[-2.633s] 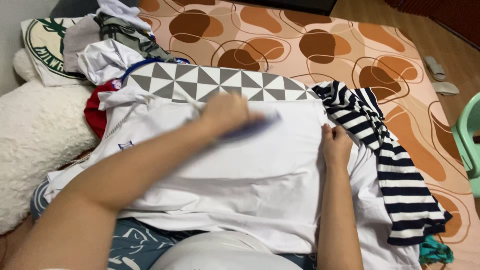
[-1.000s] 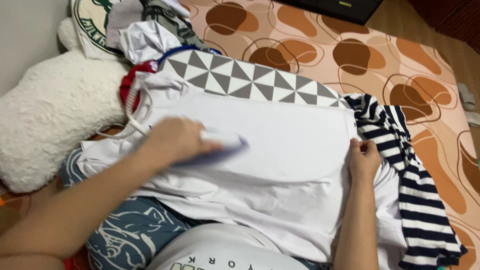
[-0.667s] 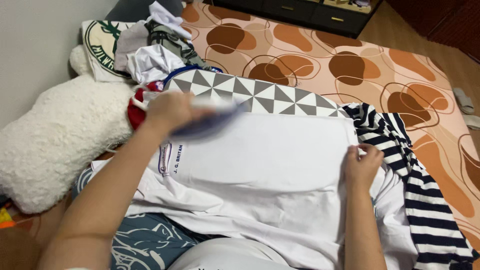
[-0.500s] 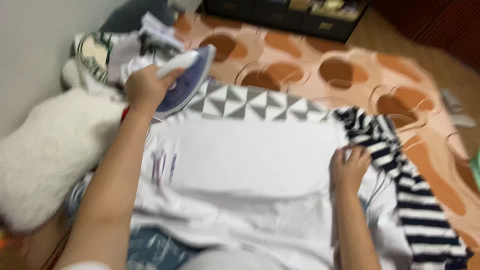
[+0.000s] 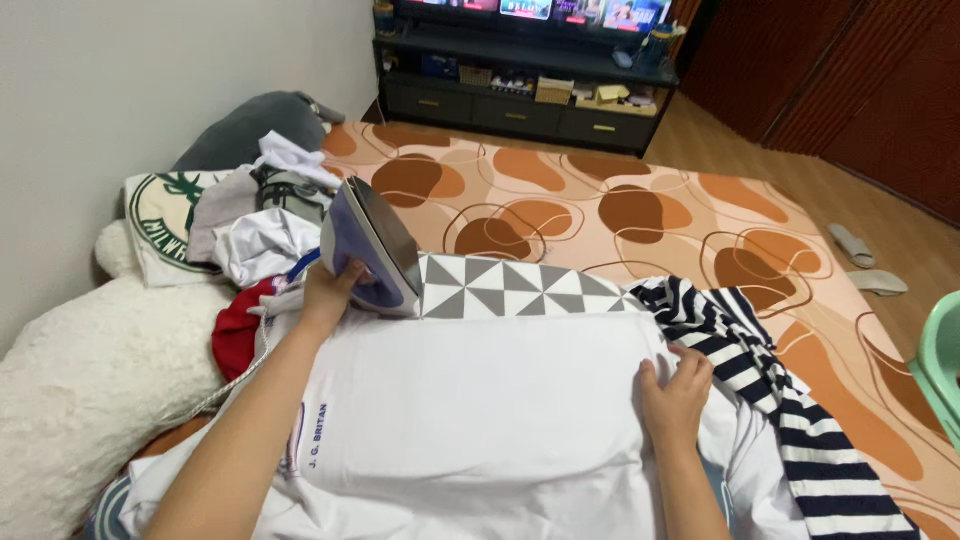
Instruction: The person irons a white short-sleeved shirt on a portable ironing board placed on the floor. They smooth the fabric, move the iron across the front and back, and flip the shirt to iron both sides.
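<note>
The iron [image 5: 372, 245] is gripped in the closed left hand [image 5: 330, 290], stood on its heel at the board's [image 5: 520, 290] far left corner beside the shirt [image 5: 480, 410] pinned flat under the open right hand [image 5: 675, 400], so it could be tipped onto the clothes pile [image 5: 255, 225] and scorch it.

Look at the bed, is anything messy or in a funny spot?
Yes. The iron stands tipped up on its heel at the far left end of the triangle-patterned board, held by the left hand. A striped shirt slumps off the board's right end, beside the right hand. Crumpled clothes are heaped by the wall.
</note>
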